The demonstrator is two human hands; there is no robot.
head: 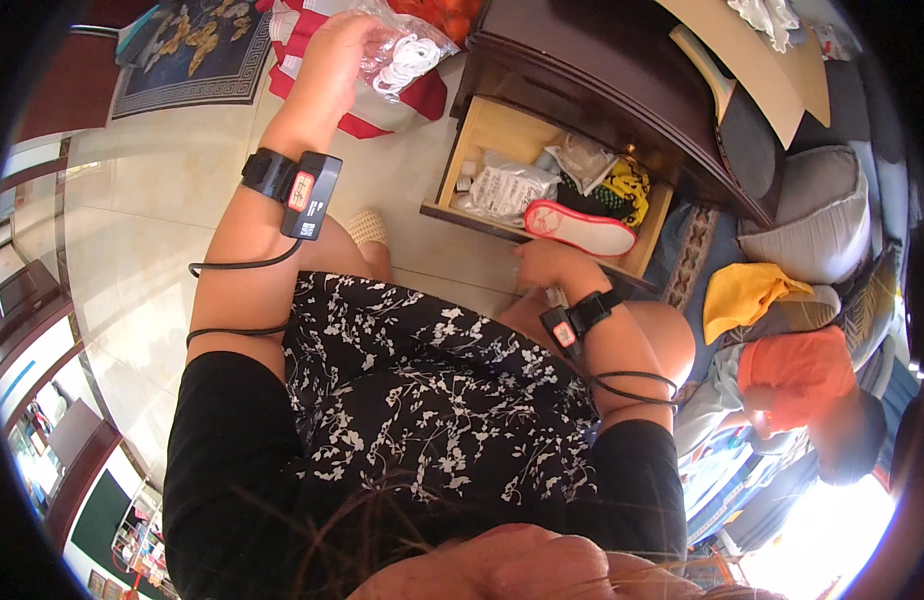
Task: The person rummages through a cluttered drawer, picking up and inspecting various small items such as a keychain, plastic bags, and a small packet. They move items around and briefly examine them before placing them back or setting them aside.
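Note:
My left hand (pixel 343 52), stretched out to the upper left, grips a clear plastic bag (pixel 413 67) with looped white cord inside. The fingertips are partly hidden by the bag. Below it lies a red-and-white striped cloth or bag (pixel 402 112). My right hand (pixel 555 262) is blurred, with bent fingers, just in front of a pulled-out wooden drawer (pixel 439 206). Nothing shows in it. Inside the drawer are a red-edged shoe insole (pixel 579 227), plastic packets (pixel 503 187), a further clear packet (pixel 582 161) and a yellow-and-black patterned cloth (pixel 627 191).
A table tennis bat (pixel 747 150) and cardboard (pixel 769 67) lie on the dark wooden cabinet (pixel 582 60). To the right, a person in an orange top (pixel 799 379) is near a grey cushion (pixel 814 214) and a yellow cloth (pixel 754 296). A patterned mat (pixel 199 60) lies at upper left.

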